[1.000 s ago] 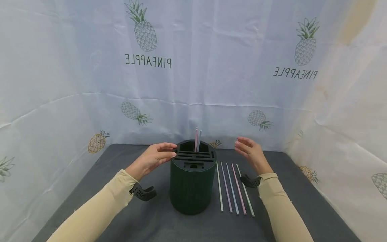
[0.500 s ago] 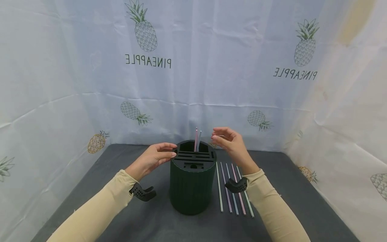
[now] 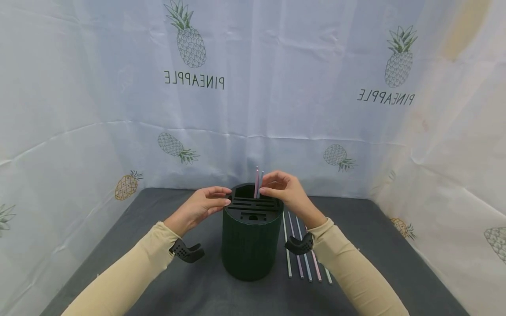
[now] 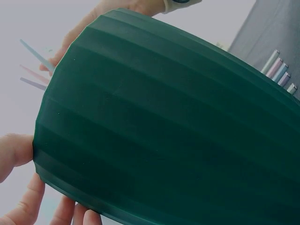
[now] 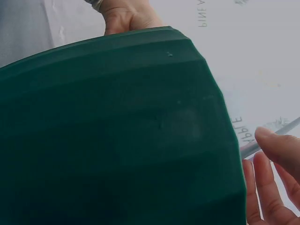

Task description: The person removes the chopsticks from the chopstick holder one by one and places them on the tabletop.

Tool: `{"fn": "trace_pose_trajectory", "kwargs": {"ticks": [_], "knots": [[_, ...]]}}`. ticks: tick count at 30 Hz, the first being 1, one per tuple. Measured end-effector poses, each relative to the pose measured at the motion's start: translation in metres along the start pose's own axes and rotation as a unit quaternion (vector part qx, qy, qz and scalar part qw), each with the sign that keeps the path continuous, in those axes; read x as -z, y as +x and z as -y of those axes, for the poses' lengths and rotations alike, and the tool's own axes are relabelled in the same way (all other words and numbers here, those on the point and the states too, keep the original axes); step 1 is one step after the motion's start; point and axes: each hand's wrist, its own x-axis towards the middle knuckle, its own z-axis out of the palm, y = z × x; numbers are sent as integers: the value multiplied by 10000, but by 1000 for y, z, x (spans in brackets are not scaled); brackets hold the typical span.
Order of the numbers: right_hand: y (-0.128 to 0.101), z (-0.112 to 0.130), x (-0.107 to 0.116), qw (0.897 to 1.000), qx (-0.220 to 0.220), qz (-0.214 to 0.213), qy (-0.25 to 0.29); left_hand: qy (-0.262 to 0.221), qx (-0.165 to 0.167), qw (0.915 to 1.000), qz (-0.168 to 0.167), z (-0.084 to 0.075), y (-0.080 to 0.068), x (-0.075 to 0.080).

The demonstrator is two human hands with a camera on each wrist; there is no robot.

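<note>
A dark green round utensil holder (image 3: 251,245) with a slotted black top stands upright on the table. Thin pink chopsticks (image 3: 256,181) and a blue chopstick (image 3: 261,181) rise from its rear compartment. On the holder's left rim rests my left hand (image 3: 199,206), thumb and fingers fairly straight and spread along the edge, as the left wrist view also shows. Beside the blue chopstick is my right hand (image 3: 290,193). In the right wrist view a chopstick (image 5: 249,149) passes between its thumb (image 5: 281,147) and fingers, which stand apart.
Several coloured chopsticks (image 3: 289,259) lie side by side on the dark grey cloth (image 3: 166,289), right of the holder, partly hidden by my right forearm. A pale curtain (image 3: 272,109) with pineapple prints stands behind and at both sides.
My right hand has moved left from above the lying chopsticks to the upright ones in the holder. My left hand and the holder have stayed in place.
</note>
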Motion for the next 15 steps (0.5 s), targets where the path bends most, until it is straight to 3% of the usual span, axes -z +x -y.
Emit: {"fn": "trace_pose_trajectory", "kwargs": {"ticks": [15], "knots": [[2, 1, -4, 9991, 28, 94, -414, -4, 22, 10000, -57, -1, -2, -2]]}}
